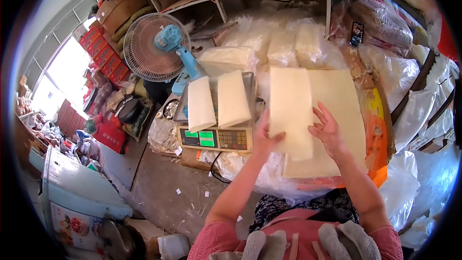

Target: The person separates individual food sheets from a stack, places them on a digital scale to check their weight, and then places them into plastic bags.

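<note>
A folded cream-coloured sheet bundle (291, 112), perhaps bean curd skin, lies over the left part of a larger flat stack of the same sheets (335, 115). My left hand (266, 135) grips the bundle's left edge, thumb on top and fingers along the side. Beside its right edge, my right hand (327, 130) is spread, with the thumb close to the fold; whether it touches is unclear. To the left, two folded bundles, one left (201, 104) and one right (234, 97), rest on the metal pan of a digital scale (214, 139) with lit green displays.
A blue electric fan (169, 39) stands behind the scale. Plastic-wrapped sheet packs (281, 45) line the table's back. A phone (357, 33) leans at the back right, near plastic bags (389, 61). A pale blue chest (83, 184) stands at lower left. A black cable (216, 168) hangs below the scale.
</note>
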{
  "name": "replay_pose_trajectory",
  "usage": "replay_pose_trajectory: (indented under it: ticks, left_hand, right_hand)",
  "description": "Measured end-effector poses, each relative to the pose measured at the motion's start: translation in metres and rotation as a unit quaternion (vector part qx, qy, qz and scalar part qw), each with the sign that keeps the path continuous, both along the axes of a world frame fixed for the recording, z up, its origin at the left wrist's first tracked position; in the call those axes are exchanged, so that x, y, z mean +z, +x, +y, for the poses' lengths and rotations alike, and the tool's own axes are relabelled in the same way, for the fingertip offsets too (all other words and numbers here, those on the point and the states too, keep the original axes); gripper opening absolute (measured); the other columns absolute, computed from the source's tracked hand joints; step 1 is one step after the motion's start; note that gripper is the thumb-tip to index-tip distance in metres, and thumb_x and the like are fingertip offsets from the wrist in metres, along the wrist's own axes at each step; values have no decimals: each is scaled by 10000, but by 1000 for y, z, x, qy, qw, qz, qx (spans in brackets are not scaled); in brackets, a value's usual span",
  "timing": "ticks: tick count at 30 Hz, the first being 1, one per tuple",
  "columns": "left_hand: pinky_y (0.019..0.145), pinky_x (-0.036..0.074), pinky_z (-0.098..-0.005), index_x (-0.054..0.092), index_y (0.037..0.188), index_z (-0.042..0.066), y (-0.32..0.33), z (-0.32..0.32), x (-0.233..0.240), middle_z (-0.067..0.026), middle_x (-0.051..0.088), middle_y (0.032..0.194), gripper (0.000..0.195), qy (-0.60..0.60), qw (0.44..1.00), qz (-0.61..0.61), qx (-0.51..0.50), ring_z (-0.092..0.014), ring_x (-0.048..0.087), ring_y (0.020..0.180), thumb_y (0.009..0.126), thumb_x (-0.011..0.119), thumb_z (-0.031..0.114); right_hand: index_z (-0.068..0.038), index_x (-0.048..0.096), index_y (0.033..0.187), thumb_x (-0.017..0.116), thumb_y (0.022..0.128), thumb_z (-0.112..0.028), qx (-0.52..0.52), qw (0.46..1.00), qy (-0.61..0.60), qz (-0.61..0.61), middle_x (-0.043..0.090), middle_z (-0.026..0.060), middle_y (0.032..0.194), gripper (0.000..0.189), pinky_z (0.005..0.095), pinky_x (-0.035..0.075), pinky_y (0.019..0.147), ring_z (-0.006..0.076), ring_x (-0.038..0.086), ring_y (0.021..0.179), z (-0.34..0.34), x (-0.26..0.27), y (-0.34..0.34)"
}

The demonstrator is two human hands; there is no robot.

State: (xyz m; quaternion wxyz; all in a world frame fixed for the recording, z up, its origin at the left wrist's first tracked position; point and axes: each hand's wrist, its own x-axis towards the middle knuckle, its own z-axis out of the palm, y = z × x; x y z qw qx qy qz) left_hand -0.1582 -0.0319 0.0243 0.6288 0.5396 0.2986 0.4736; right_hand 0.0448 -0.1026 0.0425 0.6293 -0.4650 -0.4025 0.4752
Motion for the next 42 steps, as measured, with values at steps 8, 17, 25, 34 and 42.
replay_pose_trajectory:
  ticks: [8,17,25,34,42]
  left_hand:
    - [866,531,-332,298,1469,28,-101,108,61,-143,560,1271,811,-30,992,-21,123,-227,612,1041,743,624,-127]
    - [931,511,-382,279,1461,-20,-133,146,27,-211,541,1284,797,-114,982,24,148,-295,605,1089,745,601,-155]
    - [873,522,-354,326,1444,-24,-147,153,26,-178,587,1228,818,-64,980,84,169,-262,633,1016,700,644,-142]
    - [901,483,-371,463,1330,-23,-180,166,23,-200,591,1213,639,106,840,426,319,-293,611,1041,747,688,111]
    - [947,449,-440,551,1250,-10,-221,163,11,-243,599,1203,602,36,691,588,419,-323,600,1086,700,698,186]
  right_hand:
    - [26,467,1329,596,891,-35,106,978,-74,-161,603,126,1204,461,265,510,811,157,664,955,-35,-7,20]
    - [45,556,1198,547,917,-26,87,979,-153,-100,636,114,1114,290,267,538,762,174,683,868,-72,-41,53]
    - [40,571,1178,552,934,-55,92,979,-160,-91,654,112,1074,262,269,546,740,175,685,839,-81,-60,57]
    - [40,573,1170,552,931,-42,80,980,-155,-94,653,116,1063,253,267,545,745,176,682,839,-88,-50,58]
    - [42,571,1172,545,938,-46,68,979,-167,-90,652,113,1051,251,267,542,744,170,676,827,-105,-32,63]
